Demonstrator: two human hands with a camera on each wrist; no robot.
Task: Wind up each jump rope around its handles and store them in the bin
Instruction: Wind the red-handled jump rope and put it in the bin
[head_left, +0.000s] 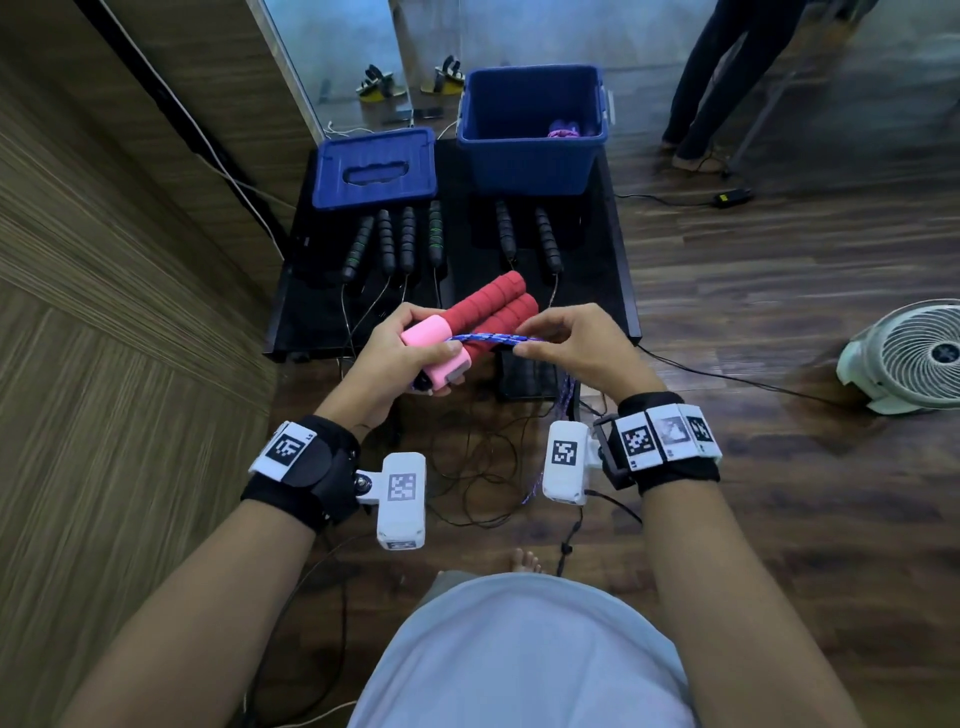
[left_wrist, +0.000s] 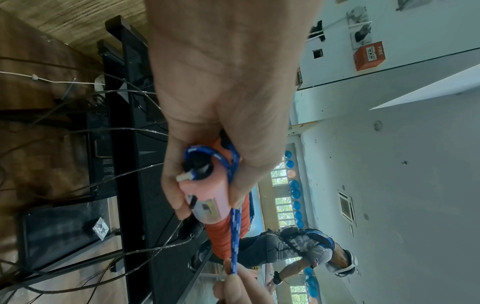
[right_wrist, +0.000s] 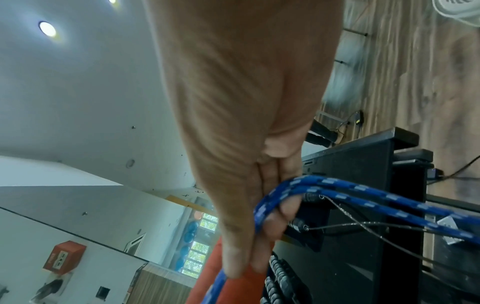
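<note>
Left hand (head_left: 402, 358) wraps its fingers around the pink ends of the two red handles (head_left: 488, 306), clamping them side by side so they make one spool for winding. The thumb pins the blue rope (head_left: 493, 338) against the pink cap, which looks meant to anchor the first turn. Right hand (head_left: 566, 343) pinches that rope between thumb and fingertips, just beside the handles, drawing it taut across them; the wrist view shows two strands running through those fingers (right_wrist: 279, 209). The rest of the rope hangs down below the hands toward the floor, so winding has, by my reading, barely begun. Beyond the handles, on the black table (head_left: 613, 270), three black-handled ropes (head_left: 410, 239) lie unwound. Past them the blue bin (head_left: 530, 161) stands open with a purplish bundle inside, its lid (head_left: 374, 166) laid beside it.
</note>
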